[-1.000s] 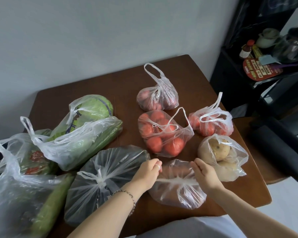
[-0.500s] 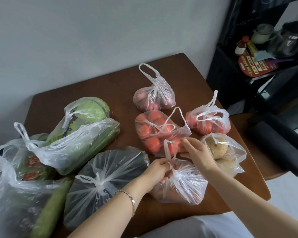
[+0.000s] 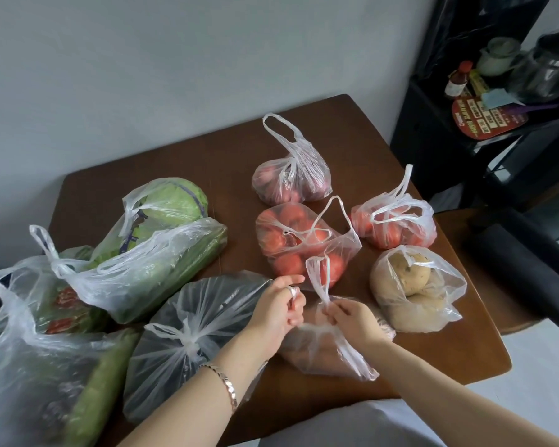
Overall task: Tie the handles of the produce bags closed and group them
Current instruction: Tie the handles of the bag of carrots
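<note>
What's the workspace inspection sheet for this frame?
Surface: brown wooden table, crowded with bags.
Job's things: bag in hand, handles being knotted; dark bag already tied; tomato bag, potato bag, far bags and greens bags with loose handles.
Clutter: nothing seen.
Hands: left hand has a handle wrapped round a finger; right hand pinches the other handle.
Cables: nothing seen.
Surroundings: grey wall; black shelf with bottle and jars at right.
</note>
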The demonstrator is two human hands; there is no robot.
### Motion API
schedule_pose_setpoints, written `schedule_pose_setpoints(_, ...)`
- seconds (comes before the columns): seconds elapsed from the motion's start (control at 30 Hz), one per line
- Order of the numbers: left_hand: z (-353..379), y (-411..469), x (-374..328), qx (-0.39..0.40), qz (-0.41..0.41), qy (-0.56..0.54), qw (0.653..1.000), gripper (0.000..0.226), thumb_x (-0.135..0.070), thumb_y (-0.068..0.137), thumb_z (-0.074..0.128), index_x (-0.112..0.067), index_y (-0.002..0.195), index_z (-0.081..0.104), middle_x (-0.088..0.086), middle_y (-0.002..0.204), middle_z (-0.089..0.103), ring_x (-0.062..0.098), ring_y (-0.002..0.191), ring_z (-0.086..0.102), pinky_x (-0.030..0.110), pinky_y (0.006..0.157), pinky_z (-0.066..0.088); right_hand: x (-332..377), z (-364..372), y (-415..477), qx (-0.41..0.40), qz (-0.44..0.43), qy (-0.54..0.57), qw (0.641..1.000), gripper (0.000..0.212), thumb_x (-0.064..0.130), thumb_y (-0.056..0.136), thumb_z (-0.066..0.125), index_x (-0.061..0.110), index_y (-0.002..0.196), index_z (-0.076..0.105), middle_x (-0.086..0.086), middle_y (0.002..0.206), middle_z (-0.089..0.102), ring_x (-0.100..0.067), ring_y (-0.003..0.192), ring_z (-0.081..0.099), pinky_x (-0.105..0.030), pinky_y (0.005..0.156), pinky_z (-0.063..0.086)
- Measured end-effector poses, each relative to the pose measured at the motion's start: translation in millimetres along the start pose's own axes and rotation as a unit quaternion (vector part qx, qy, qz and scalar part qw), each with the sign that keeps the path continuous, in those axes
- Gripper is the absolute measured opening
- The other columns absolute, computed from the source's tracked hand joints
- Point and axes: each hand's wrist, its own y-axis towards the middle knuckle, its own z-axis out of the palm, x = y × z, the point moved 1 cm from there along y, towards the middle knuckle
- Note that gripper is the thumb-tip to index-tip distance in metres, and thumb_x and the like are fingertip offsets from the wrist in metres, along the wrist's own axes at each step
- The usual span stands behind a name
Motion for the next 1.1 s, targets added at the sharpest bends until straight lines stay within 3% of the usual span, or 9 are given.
schedule_pose_setpoints(0.17,19.2,-5.6,-12.3,0.044,-0.031,-0.09,0.994,0.031,-0.001,0.095,0.025,-0.008,0.089,0.055,0.0,0.047,0.042,0.006,0.038,0.027,0.021,0.047,0.023,3.0,14.9,-5.0,0.049,-0.095,-0.197,0.975,0.026,0.011,0.091,0.047,0.008,0.07,0.063,-0.003,0.076,0.061,-0.018,0.076,0.053,-0.028,0.07,0.038)
schedule_pose_setpoints(0.3,36.3,4.5,-14.9,0.042,-0.081,-0.136,0.987,0.032,-0.006,0.096,0.022,-0.009,0.084,0.052,-0.001,0.049,0.04,0.006,0.034,0.029,0.02,0.048,0.021,6.7,9.6,-15.3,0.088,-0.158,-0.203,0.962,0.039,0.012,0.08,0.051,0.031,0.051,0.033,0.014,0.063,0.043,-0.003,0.062,0.043,-0.011,0.059,0.033)
schedule_pose_setpoints(0.4,36.0,13.3,-21.3,0.013,-0.079,-0.156,0.984,0.03,0.002,0.088,0.023,-0.006,0.08,0.051,0.003,0.057,0.04,0.009,0.04,0.035,0.02,0.051,0.027,-1.1,9.3,-15.2,0.088,-0.13,-0.187,0.97,0.037,0.019,0.087,0.058,0.021,0.052,0.048,0.012,0.062,0.045,0.0,0.06,0.045,-0.013,0.06,0.035)
schedule_pose_setpoints(0.5,22.0,21.9,-17.7,-0.045,-0.009,0.106,0.993,0.023,0.004,0.087,0.037,-0.006,0.083,0.057,0.007,0.071,0.054,0.02,0.07,0.057,0.031,0.073,0.048,-9.6,9.6,-13.3,0.07,-0.044,-0.093,0.992,0.032,0.027,0.09,0.056,0.009,0.064,0.055,0.0,0.064,0.047,-0.009,0.062,0.041,-0.025,0.061,0.033)
schedule_pose_setpoints(0.57,10.6,20.2,-6.3,-0.01,0.05,0.336,0.941,0.019,-0.008,0.09,0.045,-0.008,0.103,0.059,0.004,0.088,0.062,0.02,0.092,0.06,0.03,0.083,0.05,-8.1,7.3,-14.3,0.06,0.021,0.016,0.998,0.03,0.027,0.091,0.055,0.008,0.067,0.057,-0.004,0.065,0.047,-0.01,0.065,0.042,-0.02,0.058,0.033)
schedule_pose_setpoints(0.7,1.7,8.3,19.3,0.066,0.128,0.567,0.811,0.037,-0.034,0.095,0.044,-0.016,0.126,0.052,0.001,0.121,0.057,0.017,0.111,0.055,0.027,0.096,0.043,-3.6,3.8,-13.9,0.042,0.05,0.056,0.996,0.029,0.022,0.092,0.052,0.002,0.077,0.065,-0.005,0.069,0.053,-0.009,0.062,0.045,-0.009,0.05,0.034)
schedule_pose_setpoints(0.8,2.7,8.2,29.5,0.053,0.211,0.603,0.768,0.033,-0.028,0.097,0.044,-0.012,0.121,0.059,0.008,0.117,0.056,0.021,0.108,0.056,0.028,0.096,0.043,-3.4,4.4,-16.7,0.01,0.043,0.083,0.996,0.028,0.021,0.092,0.053,0.007,0.072,0.067,0.0,0.064,0.058,-0.006,0.06,0.049,-0.005,0.05,0.037)
schedule_pose_setpoints(0.97,-1.1,11.5,35.4,0.035,0.223,0.586,0.778,0.028,-0.024,0.095,0.049,-0.013,0.115,0.066,0.009,0.107,0.057,0.022,0.099,0.058,0.02,0.082,0.042,-5.1,3.7,-19.5,-0.072,0.045,0.106,0.991,0.025,0.018,0.088,0.059,0.013,0.067,0.07,-0.007,0.069,0.067,-0.014,0.065,0.055,-0.023,0.065,0.044)
schedule_pose_setpoints(1.1,0.5,13.8,39.1,0.031,0.2,0.55,0.81,0.028,-0.028,0.093,0.053,-0.013,0.11,0.069,0.008,0.104,0.064,0.018,0.091,0.06,0.009,0.064,0.035,-3.9,2.5,-18.6,-0.099,0.053,0.111,0.987,0.027,0.015,0.087,0.061,0.016,0.061,0.07,-0.005,0.063,0.066,-0.013,0.059,0.054,-0.025,0.063,0.045)
